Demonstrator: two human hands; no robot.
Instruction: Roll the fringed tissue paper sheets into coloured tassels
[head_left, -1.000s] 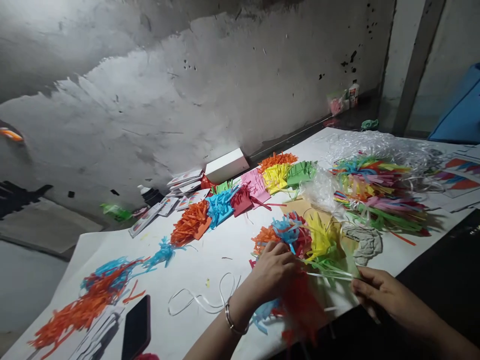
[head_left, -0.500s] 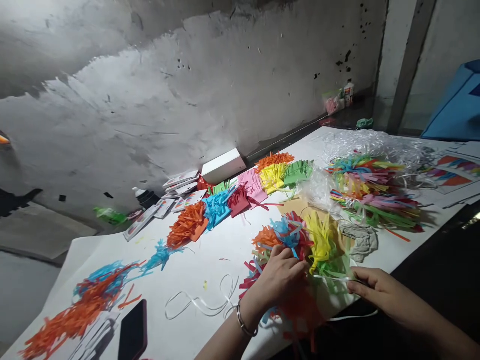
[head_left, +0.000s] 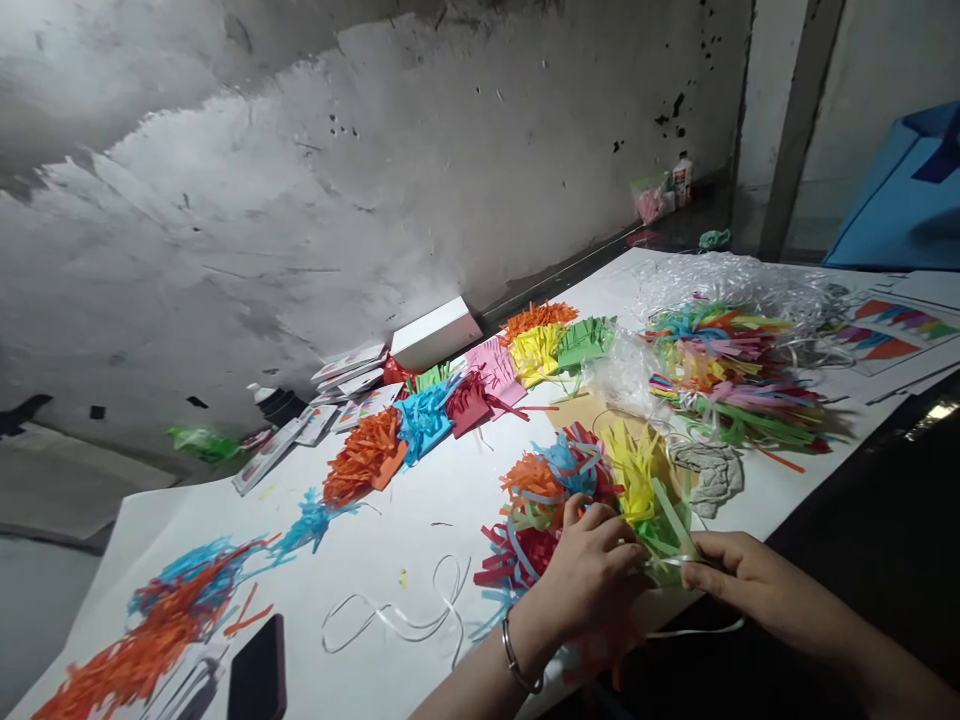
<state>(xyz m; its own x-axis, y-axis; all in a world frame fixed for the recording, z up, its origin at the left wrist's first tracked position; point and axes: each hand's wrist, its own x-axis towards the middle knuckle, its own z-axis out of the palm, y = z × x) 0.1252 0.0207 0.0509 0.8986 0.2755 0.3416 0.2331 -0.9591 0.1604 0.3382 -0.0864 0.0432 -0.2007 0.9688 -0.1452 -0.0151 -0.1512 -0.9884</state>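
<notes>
**Bundle of paper strips, both hands on it, near edge of table**

The bundle of paper strips [head_left: 600,490] sits at the near edge of the table [head_left: 420,500], right in front of me: orange, blue, red, yellow and green fringes fanning up and outward. My left hand [head_left: 592,575] lies over its near side, fingers curled and pressed together around the gathered base; exactly what the fingertips press on is hidden under the knuckles. My right hand [head_left: 750,585] is just beside it, thumb and forefinger pinching a thin white ribbon [head_left: 697,628] that runs across the base and trails off below my hand.

Handling, as I judge it: very light, soft, springy. The strips would splay if the grip loosens, and they crease or tear easily. Best held low, at the gathered base, never by the loose tips. The ribbon looks slick and narrow, likely to slip unless pinched firmly.

Around it: a loose loop of white ribbon [head_left: 397,615] to the left. Further back, a row of fringed paper pads [head_left: 465,400], and a white box [head_left: 435,333] by the wall. Right of the bundle, a bigger heap of mixed strips [head_left: 735,380] with clear plastic [head_left: 735,280]. A dark phone [head_left: 257,680] lies far left, near scattered orange and blue strips [head_left: 157,620].
</notes>
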